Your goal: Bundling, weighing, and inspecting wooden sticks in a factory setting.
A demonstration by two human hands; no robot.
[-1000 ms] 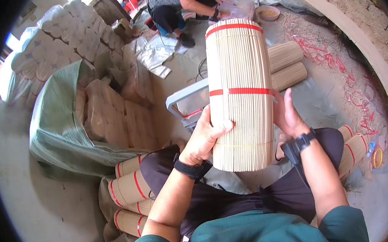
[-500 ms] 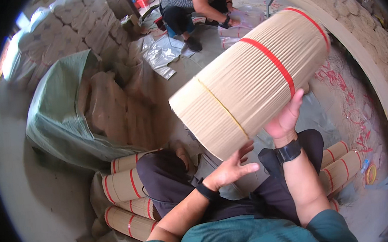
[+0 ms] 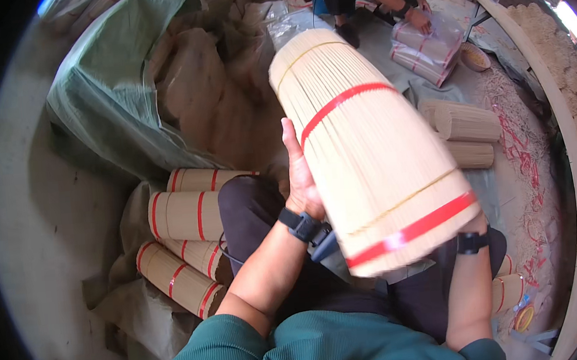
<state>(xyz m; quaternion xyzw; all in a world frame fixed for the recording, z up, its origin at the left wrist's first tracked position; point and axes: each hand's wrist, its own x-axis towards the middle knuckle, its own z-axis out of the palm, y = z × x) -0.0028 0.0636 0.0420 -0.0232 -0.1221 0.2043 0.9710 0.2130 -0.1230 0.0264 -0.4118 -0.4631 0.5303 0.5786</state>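
Note:
A thick bundle of thin pale sticks (image 3: pixel 375 152) is held up before me, slanting from upper left to lower right. Red bands circle its middle and lower end; two thin yellow bands show as well. My left hand (image 3: pixel 304 182) grips its left side, thumb up along the sticks and the other fingers hidden behind. At the lower right end is my right hand (image 3: pixel 479 222), almost wholly covered by the bundle, its fingers out of sight. Both wrists carry black straps.
Several banded bundles (image 3: pixel 185 216) lie by my left knee, more (image 3: pixel 509 289) by my right. Unbanded bundles (image 3: pixel 469 123) rest farther right. A green tarp (image 3: pixel 116 92) stands at left. Beyond, another person's hand (image 3: pixel 419 21) touches a plastic-wrapped pack (image 3: pixel 428 48). A curved board edge (image 3: pixel 556 102) runs along the right.
The bundle has swung round: its red-banded end, formerly upper right, is now lower right. My left hand, free and spread before, now grips its side. My right hand has gone behind it.

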